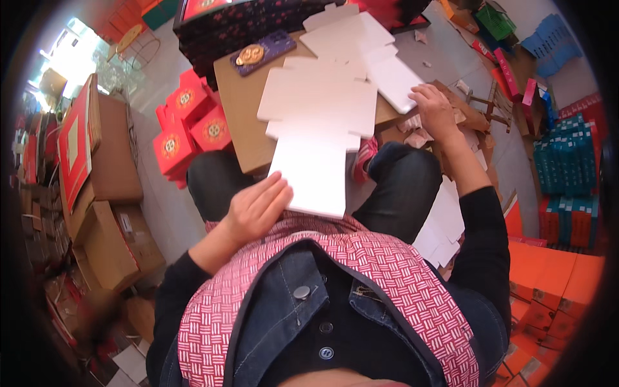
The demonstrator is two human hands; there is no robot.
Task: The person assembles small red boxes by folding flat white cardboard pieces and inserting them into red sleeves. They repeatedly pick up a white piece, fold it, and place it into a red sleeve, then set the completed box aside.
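Note:
A stack of white die-cut cardboard box blanks (316, 119) lies on a brown cardboard surface, its near end reaching over my lap. My left hand (258, 206) rests against the near left edge of this stack, fingers stretched out and close together; the thumb is hidden. At the far right a second white box blank (393, 76) lies at an angle, partly overlapping the first ones. My right hand (437, 111) has its fingers bent over the near right corner of that blank, pinching it; the underside of the grip is not visible.
A phone (263, 53) with a gold ornament lies on the brown cardboard surface (240, 116). Red boxes (193, 122) are stacked on the floor at left, beside open brown cartons (113, 242). Orange boxes (548, 277) and teal packages (564, 158) stand at right. More white blanks (443, 222) lie by my right leg.

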